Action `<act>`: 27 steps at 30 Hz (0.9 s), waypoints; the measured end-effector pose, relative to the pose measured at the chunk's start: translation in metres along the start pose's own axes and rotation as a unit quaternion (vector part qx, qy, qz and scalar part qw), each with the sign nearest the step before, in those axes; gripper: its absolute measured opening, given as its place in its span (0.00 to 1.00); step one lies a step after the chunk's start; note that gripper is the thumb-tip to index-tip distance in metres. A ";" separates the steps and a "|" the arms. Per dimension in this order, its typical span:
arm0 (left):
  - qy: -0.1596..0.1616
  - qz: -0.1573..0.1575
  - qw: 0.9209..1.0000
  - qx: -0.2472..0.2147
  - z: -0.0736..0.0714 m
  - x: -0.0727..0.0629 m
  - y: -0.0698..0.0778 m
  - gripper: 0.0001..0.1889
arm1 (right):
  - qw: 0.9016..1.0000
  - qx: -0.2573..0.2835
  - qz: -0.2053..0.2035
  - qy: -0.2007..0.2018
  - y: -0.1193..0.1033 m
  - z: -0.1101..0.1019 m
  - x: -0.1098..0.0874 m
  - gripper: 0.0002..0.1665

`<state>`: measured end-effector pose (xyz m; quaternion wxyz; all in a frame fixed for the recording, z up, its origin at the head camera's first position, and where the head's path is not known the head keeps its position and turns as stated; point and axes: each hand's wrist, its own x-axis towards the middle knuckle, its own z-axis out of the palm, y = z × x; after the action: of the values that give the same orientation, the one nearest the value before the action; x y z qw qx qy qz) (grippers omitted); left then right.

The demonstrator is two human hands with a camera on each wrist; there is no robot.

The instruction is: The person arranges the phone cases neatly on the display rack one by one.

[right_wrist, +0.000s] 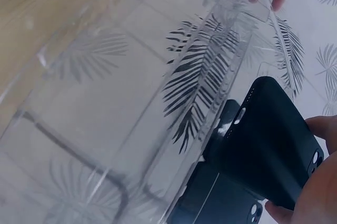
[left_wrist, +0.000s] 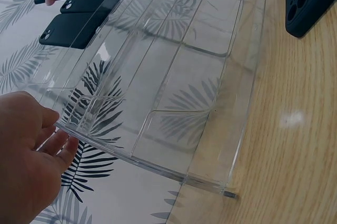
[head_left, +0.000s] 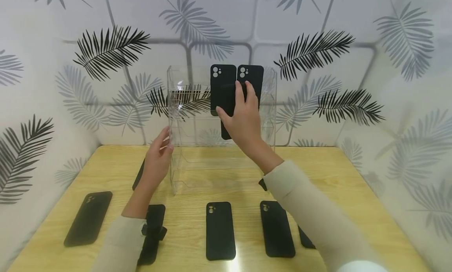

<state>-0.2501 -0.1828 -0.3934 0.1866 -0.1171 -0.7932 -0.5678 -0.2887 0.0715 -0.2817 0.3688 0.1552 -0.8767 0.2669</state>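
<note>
My right hand grips a black phone case by its edges, thumb on one side and fingers on the other. That case is in front of the upper part of a clear acrylic rack, overlapping two black phone cases standing side by side in its top tier, a left one and a right one. At the rack's left side panel, my left hand pinches the edge between thumb and fingers, as the left wrist view shows. The held case's camera cutouts show in the right wrist view.
Several black phone cases lie on the wooden table, among them one at far left, one in the middle and one right of it. Others are partly hidden by my arms. A leaf-patterned wall stands behind the rack.
</note>
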 end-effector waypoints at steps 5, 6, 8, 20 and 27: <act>0.001 0.002 1.000 0.005 0.002 0.000 0.001 0.30 | 1.000 0.010 0.002 0.014 -0.017 0.007 0.015 0.50; 0.001 0.003 1.000 0.004 0.002 0.000 0.002 0.30 | 1.000 0.010 0.005 0.016 -0.021 0.008 0.018 0.50; 0.000 0.000 1.000 0.003 0.002 0.000 0.001 0.30 | 1.000 0.009 0.016 0.018 -0.027 0.012 0.024 0.50; 0.001 -0.003 1.000 0.007 0.001 0.001 -0.001 0.30 | 0.998 0.020 0.055 0.036 -0.056 0.035 0.058 0.49; 0.002 -0.005 1.000 0.009 0.001 0.001 0.001 0.30 | 0.998 0.000 0.066 0.024 -0.071 0.051 0.072 0.50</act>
<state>-0.2509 -0.1817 -0.3927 0.1860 -0.1104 -0.7986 -0.5617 -0.3332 -0.0210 -0.2335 0.3714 0.0905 -0.8759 0.2943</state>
